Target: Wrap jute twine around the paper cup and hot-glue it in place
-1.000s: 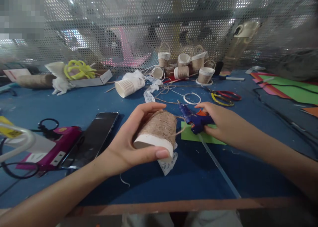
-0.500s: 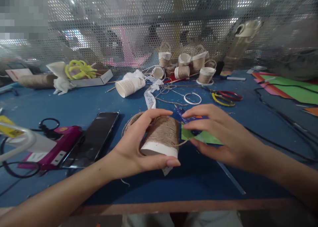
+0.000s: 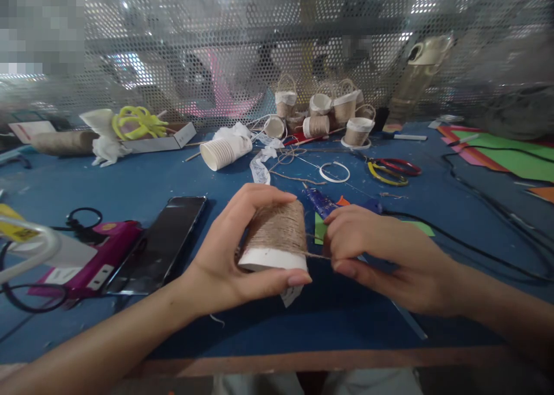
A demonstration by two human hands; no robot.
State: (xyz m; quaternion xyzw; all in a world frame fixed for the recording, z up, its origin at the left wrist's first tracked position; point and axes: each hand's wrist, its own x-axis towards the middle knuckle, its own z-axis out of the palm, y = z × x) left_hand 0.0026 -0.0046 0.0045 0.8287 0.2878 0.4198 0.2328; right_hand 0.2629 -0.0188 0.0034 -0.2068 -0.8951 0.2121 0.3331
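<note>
My left hand [image 3: 234,256] is wrapped round a paper cup [image 3: 277,228] lying tilted, its side wound with brown jute twine and a bare white band showing near my thumb. From the cup a strand of twine [image 3: 317,256] runs taut to my right hand [image 3: 376,251], whose fingers are pinched on it. Just beyond the right hand lies a blue glue gun [image 3: 319,201], partly hidden by the fingers. A green paper piece [image 3: 319,229] sits under that hand. Below the cup a bit of white lace [image 3: 292,295] sticks out.
Behind stand several small twine-wrapped baskets [image 3: 358,132], a stack of paper cups [image 3: 220,153] and scissors [image 3: 387,172]. To the left lie a phone [image 3: 158,245] and a magenta power strip [image 3: 95,256]. A clear glue stick [image 3: 409,317] and black cable [image 3: 459,245] are on the right.
My right hand has closed its fingers on the twine and pulled it taut, moving slightly down. The loose twine loop by my left hand has tightened out of sight; the cup shifted slightly left.
</note>
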